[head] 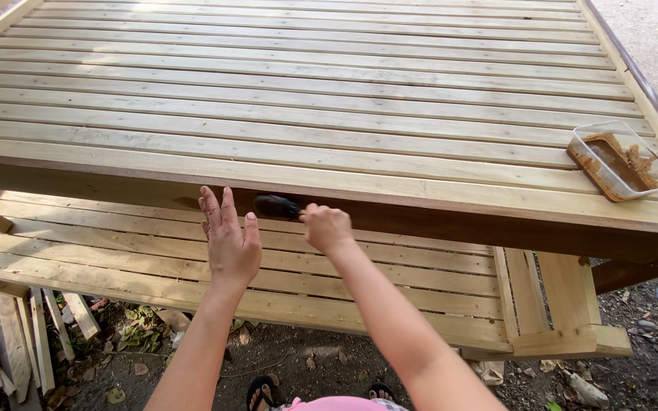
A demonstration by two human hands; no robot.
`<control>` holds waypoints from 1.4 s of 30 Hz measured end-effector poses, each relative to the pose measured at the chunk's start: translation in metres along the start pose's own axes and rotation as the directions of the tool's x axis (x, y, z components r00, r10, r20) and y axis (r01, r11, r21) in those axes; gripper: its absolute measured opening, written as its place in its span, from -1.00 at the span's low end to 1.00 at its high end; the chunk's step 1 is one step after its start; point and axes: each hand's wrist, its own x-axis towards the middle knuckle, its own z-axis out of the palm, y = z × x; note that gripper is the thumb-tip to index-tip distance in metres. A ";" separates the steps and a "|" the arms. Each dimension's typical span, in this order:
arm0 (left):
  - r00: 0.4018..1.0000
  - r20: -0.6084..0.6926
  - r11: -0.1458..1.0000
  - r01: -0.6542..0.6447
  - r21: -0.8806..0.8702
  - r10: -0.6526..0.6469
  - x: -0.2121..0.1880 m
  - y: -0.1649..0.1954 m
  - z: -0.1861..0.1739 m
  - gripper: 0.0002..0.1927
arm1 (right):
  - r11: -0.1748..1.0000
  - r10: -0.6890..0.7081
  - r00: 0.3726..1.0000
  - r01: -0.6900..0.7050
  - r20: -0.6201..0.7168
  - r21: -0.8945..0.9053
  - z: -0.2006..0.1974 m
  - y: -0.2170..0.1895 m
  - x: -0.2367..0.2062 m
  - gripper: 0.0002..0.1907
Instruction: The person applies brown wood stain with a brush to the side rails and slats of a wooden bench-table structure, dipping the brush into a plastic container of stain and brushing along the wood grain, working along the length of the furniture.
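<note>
A large slatted wooden frame (329, 84) of pale boards fills the upper half of the view, its slats running from nine o'clock to three o'clock. Its near edge is a darker brown board (451, 221). Below it, a second slatted panel (116, 259) lies lower, over bare ground with dry leaves. At three o'clock on the upper frame sits a clear rectangular plastic tub (623, 160), no label visible, smeared inside with tan paste. At centre, the left hand (230, 240) is spread flat, fingers open and pointing to twelve o'clock, fingertips at the dark edge board, holding nothing. Just beside it toward three o'clock, the right hand (327, 228) is closed around a small dark tool (277, 206), perhaps a brush or scraper; its kind cannot be told. The tool's long axis lies level, its free end pointing to nine o'clock, pressed against the edge board.
</note>
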 end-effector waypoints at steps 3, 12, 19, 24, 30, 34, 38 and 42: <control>0.999 -0.026 0.999 -0.031 0.005 0.032 0.001 -0.004 -0.005 -0.30 | 0.996 -0.045 0.994 0.052 -0.095 0.073 0.007 -0.041 0.021 -0.75; 0.997 0.045 0.996 -0.056 -0.075 0.059 0.011 0.031 0.034 -0.31 | 0.989 0.032 0.972 -0.065 -0.234 -0.136 -0.033 0.166 -0.097 -0.71; 0.986 0.144 0.996 -0.080 -0.043 0.086 -0.002 0.058 0.074 -0.29 | 0.943 0.128 0.921 -0.227 -0.368 -0.242 -0.069 0.324 -0.203 -0.77; 0.982 0.160 0.995 -0.100 -0.010 0.101 -0.011 0.053 0.081 -0.28 | 0.969 0.098 0.932 -0.169 -0.348 -0.182 -0.071 0.300 -0.185 -0.78; 0.987 0.149 0.998 -0.065 0.019 0.061 -0.012 0.028 0.054 -0.28 | 0.983 -0.032 0.998 0.020 -0.063 -0.183 -0.023 0.128 -0.066 -0.64; 0.988 0.146 0.994 -0.062 0.087 0.049 -0.009 0.012 0.030 -0.27 | 0.967 -0.118 0.991 0.102 -0.056 -0.234 0.022 0.023 -0.010 -0.80; 0.990 0.131 0.994 -0.071 0.085 0.060 -0.004 0.011 0.026 -0.27 | 0.957 -0.192 0.956 0.132 -0.223 -0.257 0.029 0.021 -0.014 -0.92; 0.984 0.155 0.995 -0.094 0.043 0.086 -0.003 0.024 0.044 -0.28 | 0.966 -0.104 0.986 0.069 -0.131 -0.247 0.006 0.122 -0.066 -0.72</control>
